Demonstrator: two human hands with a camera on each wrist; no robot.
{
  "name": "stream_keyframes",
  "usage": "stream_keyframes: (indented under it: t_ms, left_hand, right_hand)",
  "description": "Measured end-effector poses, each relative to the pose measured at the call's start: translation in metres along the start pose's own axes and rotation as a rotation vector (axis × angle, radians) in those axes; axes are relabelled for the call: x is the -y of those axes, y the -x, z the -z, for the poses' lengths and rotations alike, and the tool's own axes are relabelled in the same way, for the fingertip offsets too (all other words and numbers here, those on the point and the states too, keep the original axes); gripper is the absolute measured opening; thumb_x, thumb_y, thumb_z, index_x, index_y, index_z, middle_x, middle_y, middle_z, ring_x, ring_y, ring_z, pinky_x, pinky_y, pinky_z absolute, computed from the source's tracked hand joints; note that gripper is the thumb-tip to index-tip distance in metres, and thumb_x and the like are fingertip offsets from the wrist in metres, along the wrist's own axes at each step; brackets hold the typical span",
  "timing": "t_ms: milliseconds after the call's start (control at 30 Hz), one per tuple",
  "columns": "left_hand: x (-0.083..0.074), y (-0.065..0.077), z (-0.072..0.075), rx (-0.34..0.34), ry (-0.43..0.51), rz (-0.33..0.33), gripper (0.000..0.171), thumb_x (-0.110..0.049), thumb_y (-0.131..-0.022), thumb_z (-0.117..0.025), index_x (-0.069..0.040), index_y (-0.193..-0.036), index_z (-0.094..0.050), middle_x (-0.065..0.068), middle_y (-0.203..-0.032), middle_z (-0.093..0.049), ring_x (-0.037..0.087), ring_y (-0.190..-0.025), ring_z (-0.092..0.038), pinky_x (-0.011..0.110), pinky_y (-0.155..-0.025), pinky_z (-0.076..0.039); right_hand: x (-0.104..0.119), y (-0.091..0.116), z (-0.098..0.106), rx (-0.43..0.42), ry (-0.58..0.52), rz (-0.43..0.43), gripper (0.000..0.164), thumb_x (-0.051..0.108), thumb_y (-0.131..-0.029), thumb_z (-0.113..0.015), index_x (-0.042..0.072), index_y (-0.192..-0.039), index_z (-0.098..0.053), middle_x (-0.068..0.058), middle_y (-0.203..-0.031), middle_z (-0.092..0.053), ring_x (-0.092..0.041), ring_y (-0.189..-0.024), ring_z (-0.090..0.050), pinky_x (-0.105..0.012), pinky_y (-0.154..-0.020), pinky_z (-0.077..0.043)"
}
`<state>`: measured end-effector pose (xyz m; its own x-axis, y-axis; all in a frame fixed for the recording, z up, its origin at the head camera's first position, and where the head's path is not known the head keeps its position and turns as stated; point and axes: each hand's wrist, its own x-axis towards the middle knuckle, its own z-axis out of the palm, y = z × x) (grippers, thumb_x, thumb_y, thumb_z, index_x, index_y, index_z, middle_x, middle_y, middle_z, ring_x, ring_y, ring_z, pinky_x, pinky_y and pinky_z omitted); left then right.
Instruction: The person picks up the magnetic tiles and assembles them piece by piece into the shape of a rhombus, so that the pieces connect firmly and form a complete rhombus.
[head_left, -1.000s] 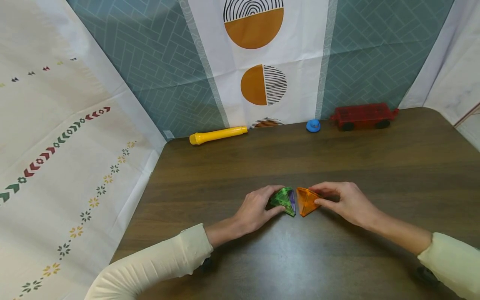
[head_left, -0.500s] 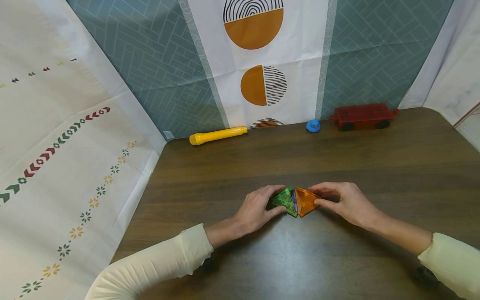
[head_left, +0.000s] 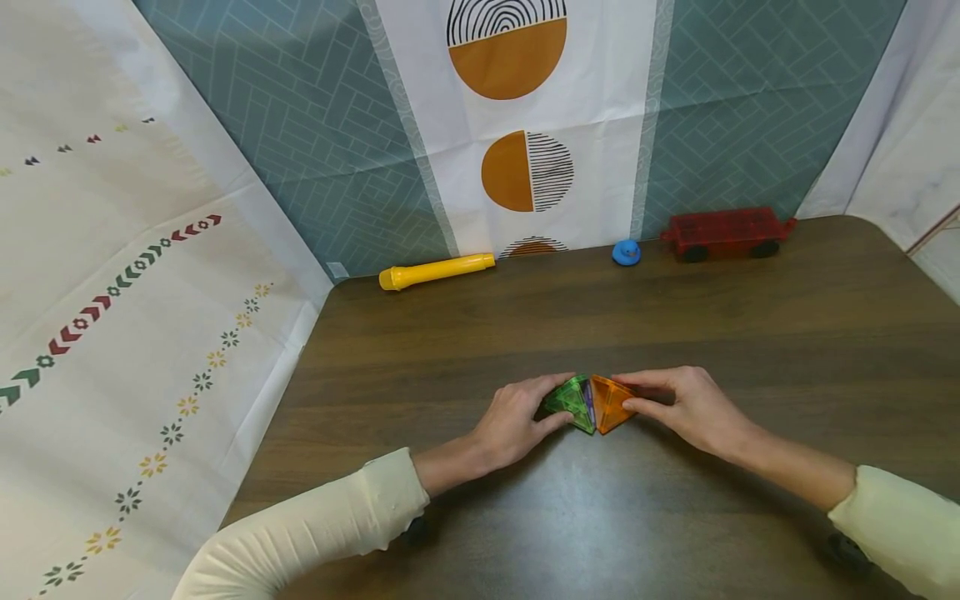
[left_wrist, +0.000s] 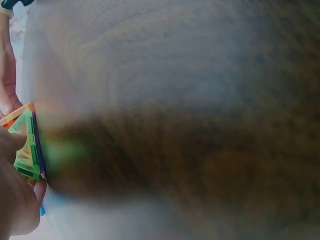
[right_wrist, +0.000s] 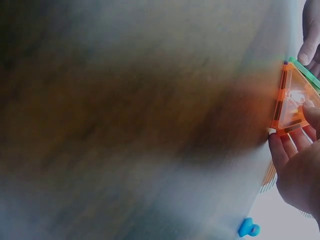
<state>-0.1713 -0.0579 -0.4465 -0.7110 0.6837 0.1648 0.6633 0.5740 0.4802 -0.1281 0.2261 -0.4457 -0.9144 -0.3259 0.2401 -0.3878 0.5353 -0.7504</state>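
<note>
Two see-through triangular magnetic tile pieces meet at mid-table in the head view. My left hand (head_left: 517, 419) pinches the green magnetic tile (head_left: 568, 402) between thumb and fingers. With its thumb in front and fingers behind, my right hand (head_left: 693, 408) grips the orange magnetic tile (head_left: 609, 404). A thin purple tile (head_left: 589, 402) shows between the two. From the left wrist view, the green tile (left_wrist: 31, 150) leans, with a purple strip (left_wrist: 38, 142) along its base. In the right wrist view, the orange tile (right_wrist: 290, 102) slopes against the green tile's edge (right_wrist: 305, 71).
Along the table's (head_left: 420, 333) back edge lie a yellow toy microphone (head_left: 437, 272), a small blue rubber duck (head_left: 626, 252) and a red toy wagon (head_left: 729, 234) with black wheels. Patterned cloths hang behind and at the left side.
The gap between the green and orange tiles has closed, and they now touch around the purple tile. My right hand has shifted slightly left on the orange tile.
</note>
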Motion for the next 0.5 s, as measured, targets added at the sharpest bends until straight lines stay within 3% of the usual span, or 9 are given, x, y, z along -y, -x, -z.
stream_keyframes:
  t_ms: [500]
  left_hand:
    - [-0.0017,-0.0020,-0.0003,0.031,-0.017,0.005,0.060,-0.030,-0.101,-0.076,-0.011,-0.154,-0.055,0.006,-0.140,-0.069,0.018,-0.120,-0.068,0.038,-0.099,-0.057]
  right_hand:
    - [0.0012,-0.0019,-0.0010,-0.005,0.023,0.000,0.038,0.007,-0.092,-0.083,0.006,-0.130,-0.077,-0.011,-0.120,-0.078,-0.025,-0.103,-0.076,-0.032,-0.082,-0.062]
